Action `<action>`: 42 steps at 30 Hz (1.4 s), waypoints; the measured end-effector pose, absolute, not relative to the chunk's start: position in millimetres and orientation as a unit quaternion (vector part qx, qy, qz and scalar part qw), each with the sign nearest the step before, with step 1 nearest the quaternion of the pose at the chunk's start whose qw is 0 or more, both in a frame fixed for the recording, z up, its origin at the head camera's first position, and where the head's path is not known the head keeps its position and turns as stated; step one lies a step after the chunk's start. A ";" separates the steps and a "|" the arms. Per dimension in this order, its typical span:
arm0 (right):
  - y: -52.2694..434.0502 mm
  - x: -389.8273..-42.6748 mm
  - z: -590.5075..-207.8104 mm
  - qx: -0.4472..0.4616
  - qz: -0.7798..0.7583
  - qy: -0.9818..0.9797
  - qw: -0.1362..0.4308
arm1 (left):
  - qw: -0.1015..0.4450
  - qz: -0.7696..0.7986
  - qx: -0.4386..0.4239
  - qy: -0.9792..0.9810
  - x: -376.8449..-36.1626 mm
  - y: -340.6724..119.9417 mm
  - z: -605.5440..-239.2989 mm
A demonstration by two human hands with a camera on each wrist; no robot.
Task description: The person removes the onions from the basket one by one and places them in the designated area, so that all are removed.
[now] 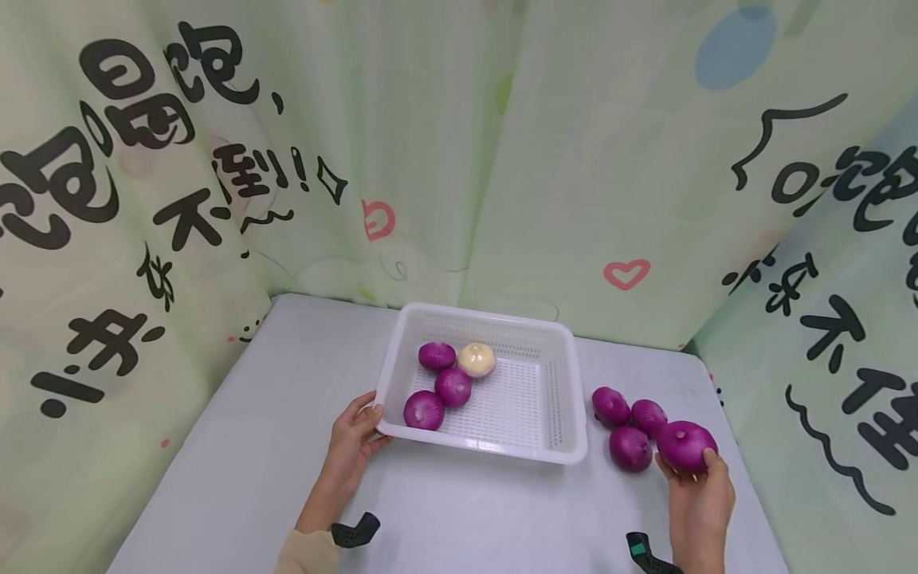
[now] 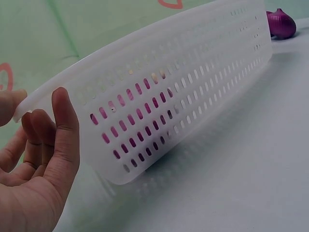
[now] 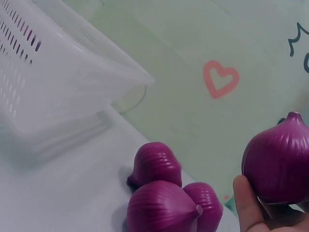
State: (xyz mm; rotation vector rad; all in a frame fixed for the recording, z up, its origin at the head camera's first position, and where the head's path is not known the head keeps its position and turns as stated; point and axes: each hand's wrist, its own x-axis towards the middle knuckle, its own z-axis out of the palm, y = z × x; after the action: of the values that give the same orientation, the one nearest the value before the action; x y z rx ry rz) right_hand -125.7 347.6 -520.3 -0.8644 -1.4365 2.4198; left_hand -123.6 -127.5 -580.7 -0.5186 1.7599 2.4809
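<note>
At its left front corner, my left hand (image 1: 351, 446) pinches the rim of a white perforated plastic basket (image 1: 488, 451); the left wrist view shows thumb and fingers at the basket's rim (image 2: 101, 53). Inside lie three purple onions (image 1: 453, 387) and one pale yellow onion (image 1: 476, 360), all toward the left side. My right hand (image 1: 699, 498) holds a purple onion (image 3: 280, 162) between thumb and fingers, beside three more purple onions (image 1: 631, 449) grouped to the right of the basket.
The white table (image 1: 459, 510) ends at its back and right edges against pale green curtains (image 1: 430, 159) printed with black writing and red hearts. Black wrist straps (image 1: 356, 531) show near both wrists.
</note>
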 end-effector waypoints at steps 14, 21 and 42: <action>355.2 -119.8 -547.8 -0.361 0.788 -0.478 0.142 | 0.029 0.801 -0.173 0.572 -124.4 -127.7 -580.9; 354.2 -121.4 -559.3 -0.383 0.730 -0.548 0.142 | 0.027 0.805 -0.170 0.567 -125.1 -127.8 -582.5; 362.2 -121.6 -587.2 -0.427 0.594 -0.675 0.100 | 0.026 0.804 -0.172 0.568 -123.9 -127.3 -583.1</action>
State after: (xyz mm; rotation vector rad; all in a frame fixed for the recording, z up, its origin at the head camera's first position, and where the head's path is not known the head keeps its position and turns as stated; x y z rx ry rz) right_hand -121.6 362.2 -587.2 -1.2621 -1.9936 1.7547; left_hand -123.9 -127.3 -583.1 -0.5324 1.7565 2.4862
